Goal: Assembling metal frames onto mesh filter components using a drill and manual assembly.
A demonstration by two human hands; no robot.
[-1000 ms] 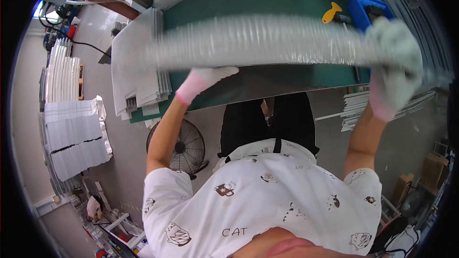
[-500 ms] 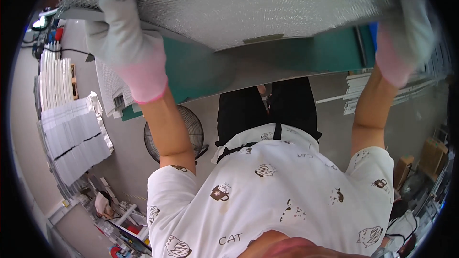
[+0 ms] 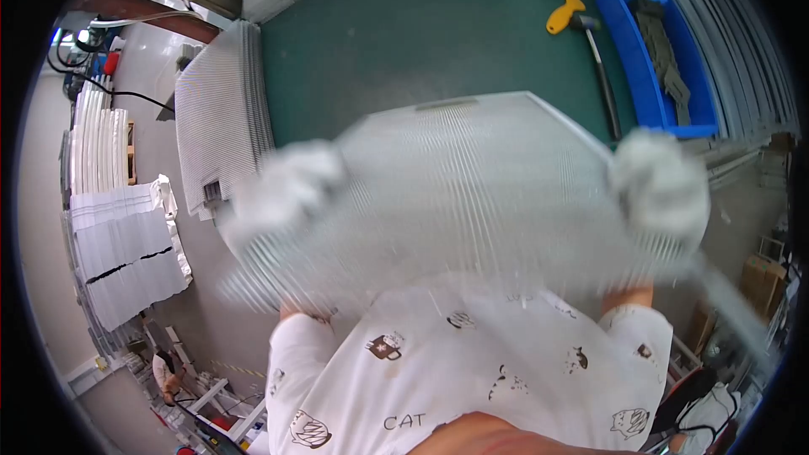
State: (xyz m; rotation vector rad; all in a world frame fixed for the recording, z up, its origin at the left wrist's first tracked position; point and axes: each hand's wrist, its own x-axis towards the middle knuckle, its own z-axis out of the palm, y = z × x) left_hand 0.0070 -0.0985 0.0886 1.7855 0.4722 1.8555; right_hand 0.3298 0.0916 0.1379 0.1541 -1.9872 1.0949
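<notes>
Both my gloved hands hold a silvery panel (image 3: 472, 177) by its opposite sides, in front of my body. It has a finely ribbed face, a thin pale frame and a small dull tab on its far edge. My left hand (image 3: 295, 185) is closed round the left side, and my right hand (image 3: 661, 181) round the right. White-grey gloves cover both, smeared by motion. The panel's near part is blurred and hides my forearms and the near side of the green table (image 3: 371, 50). Its far edge lies over the tabletop; contact with it cannot be made out.
Ribbed panels stand stacked (image 3: 219, 109) at the table's left. On the right lie a hammer (image 3: 602, 76), a yellow tool (image 3: 565, 13) and a blue bin (image 3: 619, 59) holding dark grey strips (image 3: 661, 59). Long metal strips (image 3: 733, 50) lie beyond the bin. White sheets (image 3: 131, 244) are stacked left.
The panel has come down and back towards me from the top of the view, both hands still on it. The tabletop, bin and hammer now show; my legs and the fan are hidden.
</notes>
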